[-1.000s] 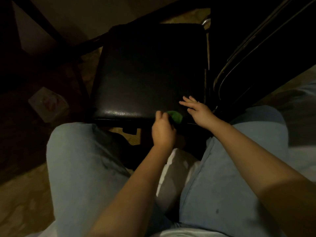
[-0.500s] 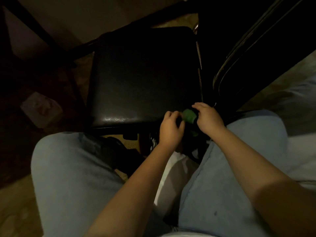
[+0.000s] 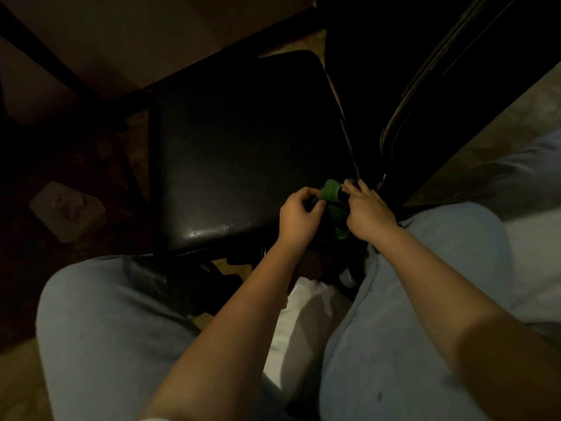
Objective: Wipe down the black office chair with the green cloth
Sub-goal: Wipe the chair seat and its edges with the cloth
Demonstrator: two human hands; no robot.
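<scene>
Two bare hands hold a small green cloth [image 3: 331, 193] between them. The left hand [image 3: 299, 217] has its fingers curled inward, and thumb and fingertips pinch the cloth's left end. The right hand [image 3: 368, 214] curls its fingers over the cloth's right side, with its knuckles facing up. The cloth is bunched into a rounded fold between the two hands, and one loose end hangs down just below the right hand's thumb side.

Directly beneath and beyond the hands is the black office chair's seat [image 3: 243, 153], glossy and dark, with the grip over its near right corner. To the right of the grip stands a dark upright panel [image 3: 425, 95] with a pale edge; dim light hides its details.

Nearer than the grip are the person's two knees in light blue jeans [image 3: 100, 323], with white fabric [image 3: 303, 317] between them. Far to the left of the grip, a pale plastic-wrapped item [image 3: 65, 208] lies on the shadowed floor.
</scene>
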